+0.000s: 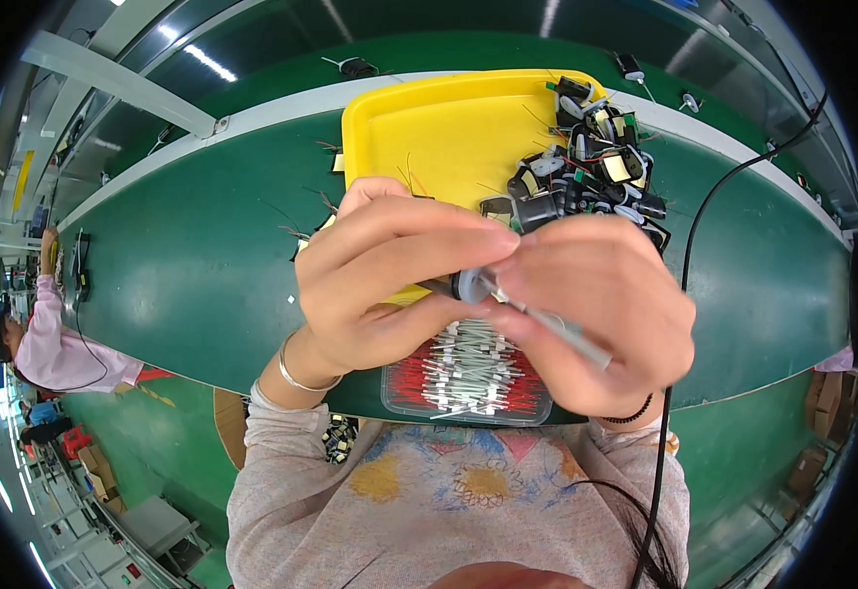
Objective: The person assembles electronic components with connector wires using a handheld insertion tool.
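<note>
My left hand (375, 270) is closed in a pinch around a small black part with a round grey end (469, 286). My right hand (596, 309) meets it, fingertips touching or nearly touching the left ones. It grips a slim whitish rod (571, 339), whose thin tip points at the grey end; whether the two touch I cannot tell. Below the hands is a clear plastic box (468, 419) full of white rods with red ends (478, 368). Behind them stands a yellow tray (439, 113), partly hidden by my left hand.
Black small assemblies with wires (596, 162) are heaped over the tray's right side and the green table (753, 255). A black cable (692, 245) hangs down at the right. More parts lie on the green strip beyond the white rail (703, 142). A person in pink (61, 329) sits far left.
</note>
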Available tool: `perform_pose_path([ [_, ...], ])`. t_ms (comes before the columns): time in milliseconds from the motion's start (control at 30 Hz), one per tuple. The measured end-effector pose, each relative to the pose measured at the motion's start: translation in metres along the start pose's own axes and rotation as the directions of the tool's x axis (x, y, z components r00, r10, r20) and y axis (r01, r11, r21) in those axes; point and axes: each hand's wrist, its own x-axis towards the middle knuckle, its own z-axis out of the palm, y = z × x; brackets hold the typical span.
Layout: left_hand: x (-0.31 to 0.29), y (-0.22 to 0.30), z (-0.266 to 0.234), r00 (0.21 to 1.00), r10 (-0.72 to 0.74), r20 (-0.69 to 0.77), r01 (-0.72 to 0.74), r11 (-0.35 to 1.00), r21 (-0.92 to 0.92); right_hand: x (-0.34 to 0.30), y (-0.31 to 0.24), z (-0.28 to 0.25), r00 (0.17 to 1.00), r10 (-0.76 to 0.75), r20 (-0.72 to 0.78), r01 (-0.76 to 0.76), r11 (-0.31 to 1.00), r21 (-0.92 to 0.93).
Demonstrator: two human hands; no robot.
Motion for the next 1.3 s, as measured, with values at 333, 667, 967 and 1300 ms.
perform_pose_path([
  [333,-0.005,0.011,0.002,0.972,-0.235,-0.022,0.222,0.942,-0.253,-0.001,0.003,-0.005,0.973,0.221,0.062,-0.225,0.971,0.075],
  [667,-0.015,0.015,-0.005,0.980,-0.179,0.089,0.193,0.964,-0.185,-0.009,0.001,0.000,0.998,-0.056,0.016,0.058,0.995,-0.087],
  [967,-0.013,0.022,-0.007,0.954,-0.278,0.110,0.298,0.917,-0.265,-0.013,-0.004,0.008,1.000,0.024,-0.013,-0.024,1.000,-0.003],
  [1300,-0.004,0.002,0.005,0.842,-0.522,0.137,0.483,0.616,-0.622,-0.002,0.021,0.000,0.779,0.624,0.054,-0.534,0.616,0.579],
])
